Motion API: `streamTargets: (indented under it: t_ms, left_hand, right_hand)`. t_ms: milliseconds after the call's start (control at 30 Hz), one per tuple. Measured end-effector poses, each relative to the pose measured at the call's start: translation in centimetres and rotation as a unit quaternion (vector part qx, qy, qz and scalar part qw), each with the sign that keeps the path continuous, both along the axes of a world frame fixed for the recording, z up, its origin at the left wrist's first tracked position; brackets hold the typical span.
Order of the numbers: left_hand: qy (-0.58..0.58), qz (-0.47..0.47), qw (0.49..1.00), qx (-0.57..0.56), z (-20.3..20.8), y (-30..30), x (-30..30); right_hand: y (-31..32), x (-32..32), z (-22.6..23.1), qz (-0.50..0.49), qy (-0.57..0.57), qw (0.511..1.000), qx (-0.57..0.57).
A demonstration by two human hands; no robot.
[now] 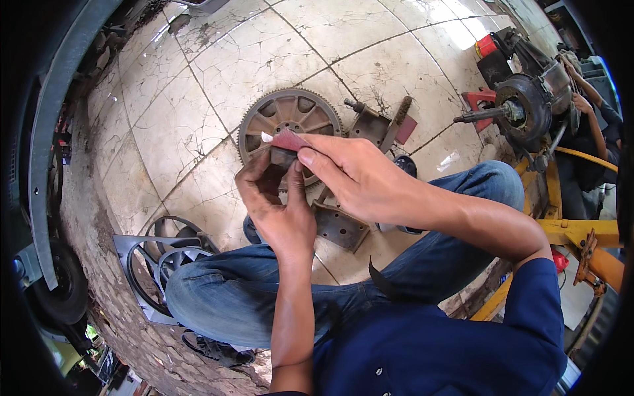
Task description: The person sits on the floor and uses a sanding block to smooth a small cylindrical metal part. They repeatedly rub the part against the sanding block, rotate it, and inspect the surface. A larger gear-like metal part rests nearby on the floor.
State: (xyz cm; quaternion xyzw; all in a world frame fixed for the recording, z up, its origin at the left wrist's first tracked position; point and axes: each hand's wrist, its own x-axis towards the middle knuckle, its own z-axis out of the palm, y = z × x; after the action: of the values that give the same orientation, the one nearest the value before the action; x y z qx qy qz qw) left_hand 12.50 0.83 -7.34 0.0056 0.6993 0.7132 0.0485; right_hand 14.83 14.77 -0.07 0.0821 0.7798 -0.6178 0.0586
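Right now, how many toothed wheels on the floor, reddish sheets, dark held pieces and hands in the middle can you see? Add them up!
Toothed wheel: 1
Reddish sheets: 2 (held sheet, floor sheet)
Dark piece: 1
Hands in the middle: 2 (left hand, right hand)
Total: 6

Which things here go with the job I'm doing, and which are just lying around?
In the job:
reddish strip, pinched in your right hand
dark block, held in your left hand

Apparently just lying about:
toothed metal wheel
metal bracket with holes
fan
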Motion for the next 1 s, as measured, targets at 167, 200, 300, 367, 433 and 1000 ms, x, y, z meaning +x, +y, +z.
streamTargets:
  t_ms: [167, 200, 300, 367, 433, 1000]
  left_hand:
    - [0.232, -0.118, 0.961, -0.093, -0.1, 0.1, 0.5]
    - [0.124, -0.072, 0.988, -0.064, -0.2, 0.0, 0.5]
    - [0.073, -0.012, 0.994, -0.084, -0.2, -0.1, 0.4]
    - [0.177, -0.071, 0.973, -0.131, -0.3, -0.2, 0.5]
    - [0.172, -0.113, 0.970, -0.126, -0.3, -0.2, 0.4]
    - [0.029, -0.010, 0.999, -0.028, 0.5, -0.2, 0.0]
  right_hand:
    - [-0.3, -0.2, -0.8, -0.007, 0.056, 0.998, 0.014]
    - [-0.2, -0.1, -0.8, -0.007, 0.042, 0.999, 0.009]
    - [-0.1, 0.1, -0.8, -0.002, 0.030, 1.000, 0.005]
    - [0.0, 0.0, -0.9, -0.001, 0.013, 1.000, -0.007]
    - [0.0, -0.1, -1.1, -0.014, -0.020, 0.999, -0.042]
    - [0.0, -0.4, -0.6, -0.020, -0.107, 0.991, -0.083]
